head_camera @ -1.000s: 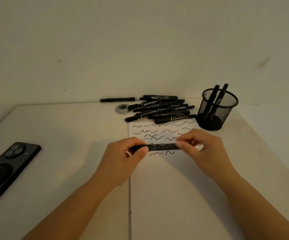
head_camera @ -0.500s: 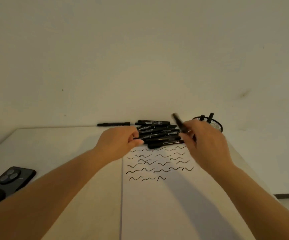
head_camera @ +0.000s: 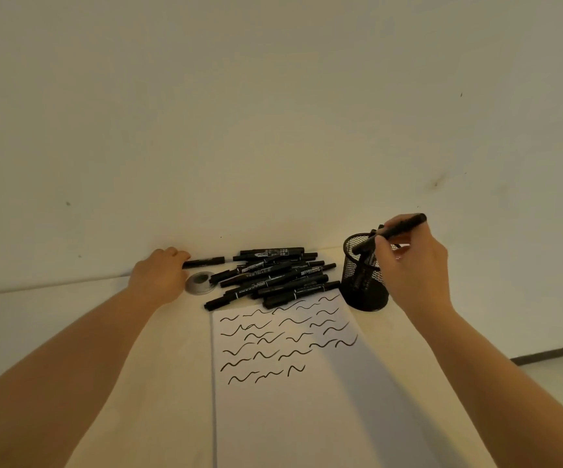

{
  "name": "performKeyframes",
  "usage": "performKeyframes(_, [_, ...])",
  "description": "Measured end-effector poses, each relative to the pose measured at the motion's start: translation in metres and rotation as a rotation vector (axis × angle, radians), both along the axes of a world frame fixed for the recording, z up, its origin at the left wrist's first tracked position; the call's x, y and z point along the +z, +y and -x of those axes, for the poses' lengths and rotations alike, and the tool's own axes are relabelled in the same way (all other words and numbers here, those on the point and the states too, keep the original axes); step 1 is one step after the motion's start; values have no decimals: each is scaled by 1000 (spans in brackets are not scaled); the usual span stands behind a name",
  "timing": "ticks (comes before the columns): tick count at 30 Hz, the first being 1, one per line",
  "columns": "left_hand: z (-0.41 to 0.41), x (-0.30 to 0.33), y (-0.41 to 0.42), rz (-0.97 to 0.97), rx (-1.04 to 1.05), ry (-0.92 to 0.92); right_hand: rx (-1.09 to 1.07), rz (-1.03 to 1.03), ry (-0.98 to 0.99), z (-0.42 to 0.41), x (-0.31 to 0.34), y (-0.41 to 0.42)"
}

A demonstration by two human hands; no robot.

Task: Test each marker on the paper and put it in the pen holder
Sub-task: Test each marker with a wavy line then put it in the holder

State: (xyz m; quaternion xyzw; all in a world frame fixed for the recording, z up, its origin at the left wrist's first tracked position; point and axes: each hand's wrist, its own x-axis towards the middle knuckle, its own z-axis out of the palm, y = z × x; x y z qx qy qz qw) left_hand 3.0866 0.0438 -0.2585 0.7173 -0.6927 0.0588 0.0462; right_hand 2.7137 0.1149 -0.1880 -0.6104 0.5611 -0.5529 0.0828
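Marker (head_camera: 395,232) pinched in right hand (head_camera: 415,265) fingers, tilted over pen holder (head_camera: 364,282) rim

White "MARKER" print on piled markers (head_camera: 266,265).

Open table (head_camera: 158,349) left of the paper (head_camera: 307,417); marker pile (head_camera: 273,276) crowding the far edge, pen holder (head_camera: 362,282) just right of it, wall (head_camera: 273,130) close behind.

Black marker (head_camera: 395,231) tilted over mesh pen holder (head_camera: 362,278); scribbled paper (head_camera: 307,383) beside marker pile (head_camera: 273,275).
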Motion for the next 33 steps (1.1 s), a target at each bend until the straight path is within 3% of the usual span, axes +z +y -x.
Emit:
performKeyframes(4, [-1,0,-8,9,-20,-10,-39,-53,-5,11,-4,-6])
performKeyframes(9, [0,-3,-12,4,17,37,-41,-237,231,8,-13,-10])
performKeyframes(18, [-1,-8,-1,100,44,175,-82,-264,443,-2,-11,-9])
performKeyframes(24, [21,10,20,195,-8,251,-66,-290,316,-3,-8,-7])
performKeyframes(26, [37,21,33,213,-52,278,-72,-246,275,-5,-7,-3])
performKeyframes(31, [84,39,81,209,-161,441,-96,136,397,-20,-8,24])
performKeyframes(33, [102,44,106,208,-211,549,60,59,253,-34,-12,40])
